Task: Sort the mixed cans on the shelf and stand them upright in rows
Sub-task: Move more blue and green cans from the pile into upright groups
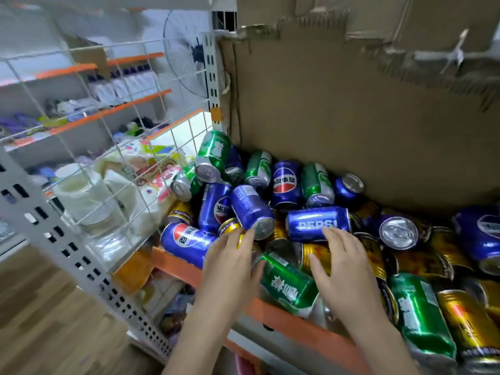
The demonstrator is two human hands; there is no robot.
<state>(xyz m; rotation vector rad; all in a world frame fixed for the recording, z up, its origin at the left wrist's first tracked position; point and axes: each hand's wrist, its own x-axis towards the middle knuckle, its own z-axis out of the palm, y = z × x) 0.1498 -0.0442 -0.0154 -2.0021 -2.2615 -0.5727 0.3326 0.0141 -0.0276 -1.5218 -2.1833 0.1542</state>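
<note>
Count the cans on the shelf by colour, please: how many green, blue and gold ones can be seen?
Green cans: 6
Blue cans: 9
Gold cans: about 10, many half hidden
Total: about 25

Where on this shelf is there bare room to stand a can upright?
Hardly anywhere. Cans lie piled from the wire grid to the cardboard wall. Only a small gap shows at the orange front lip, between the green can and right hand.
</note>
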